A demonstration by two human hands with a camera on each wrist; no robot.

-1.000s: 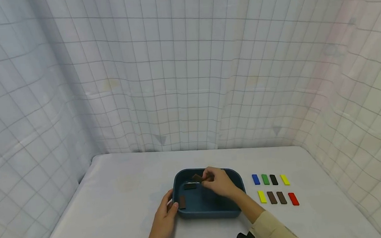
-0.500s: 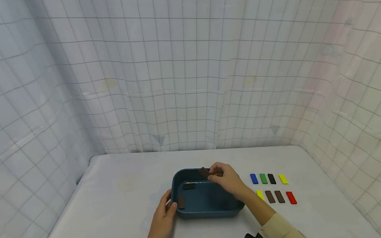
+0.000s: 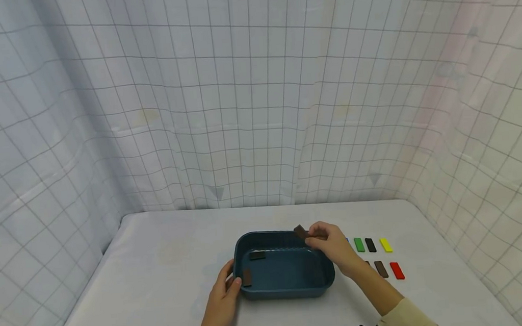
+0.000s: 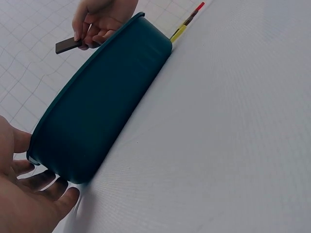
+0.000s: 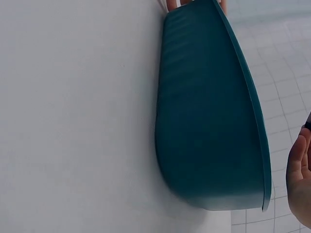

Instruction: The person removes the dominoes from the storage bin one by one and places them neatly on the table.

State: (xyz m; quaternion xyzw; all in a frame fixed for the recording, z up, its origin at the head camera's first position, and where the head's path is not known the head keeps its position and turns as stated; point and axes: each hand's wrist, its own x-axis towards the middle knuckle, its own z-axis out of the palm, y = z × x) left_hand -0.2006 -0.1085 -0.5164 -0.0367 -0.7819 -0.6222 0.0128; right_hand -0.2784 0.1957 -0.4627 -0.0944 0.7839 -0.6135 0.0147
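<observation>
My left hand (image 3: 220, 304) holds the left end of a dark teal plastic bin (image 3: 289, 294), thumb at the rim and fingers against the outer wall. Above the bin's far right rim, my right hand (image 3: 336, 246) pinches a flat brown rectangular tile (image 3: 300, 232) by one end. In the left wrist view this tile (image 4: 68, 45) sticks out beyond the fingertips, apart from the bin. Inside the bin lie a black tile (image 3: 257, 255) near the far wall and a brown tile (image 3: 247, 277) by the left wall.
Right of the bin, tiles lie in two rows: green (image 3: 359, 245), black (image 3: 371, 245) and yellow (image 3: 385, 245) behind, dark brown (image 3: 381, 269) and red (image 3: 397, 270) in front. My right arm covers others. A white gridded curtain (image 3: 256, 107) surrounds the white table (image 3: 172, 262).
My right hand has lifted the brown tile from over the bin's middle and carried it right, to the far right rim. The left hand keeps its hold on the bin.
</observation>
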